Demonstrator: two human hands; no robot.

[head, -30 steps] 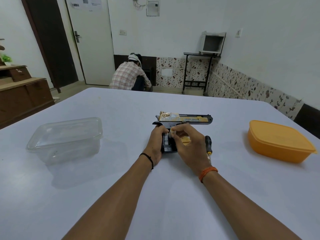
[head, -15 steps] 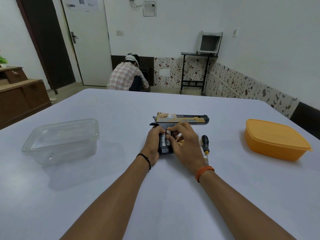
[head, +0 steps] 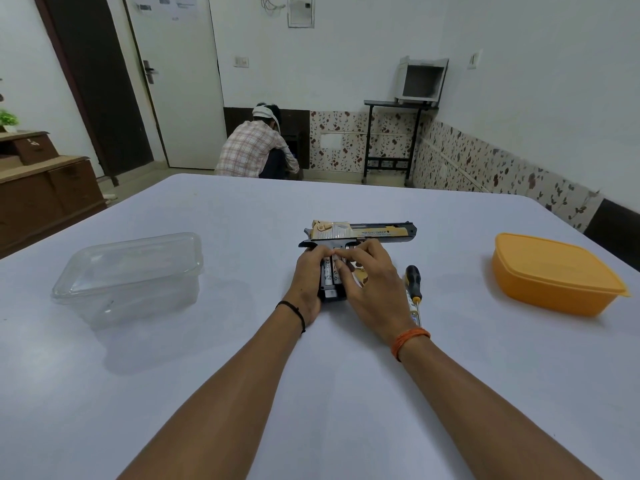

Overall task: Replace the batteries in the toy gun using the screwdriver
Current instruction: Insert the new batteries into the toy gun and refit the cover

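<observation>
A black and gold toy gun [head: 367,233] lies flat on the white table [head: 311,375], barrel pointing right, grip toward me. The grip's battery bay is uncovered and silvery batteries [head: 328,274] show inside. My left hand [head: 307,282] clasps the left side of the grip. My right hand [head: 367,284] rests over the grip from the right, its fingertips pressing on the batteries. A screwdriver [head: 414,284] with a black and orange handle lies on the table just right of my right hand, untouched.
A clear plastic container with a lid [head: 130,275] stands at the left. An orange lidded container [head: 554,273] stands at the right. A person [head: 256,150] crouches on the floor beyond the table's far edge. A wooden cabinet [head: 45,188] is far left.
My right fingertips have shifted a little up the grip over the batteries. The view has tilted slightly. Gun, screwdriver and containers stay in place.
</observation>
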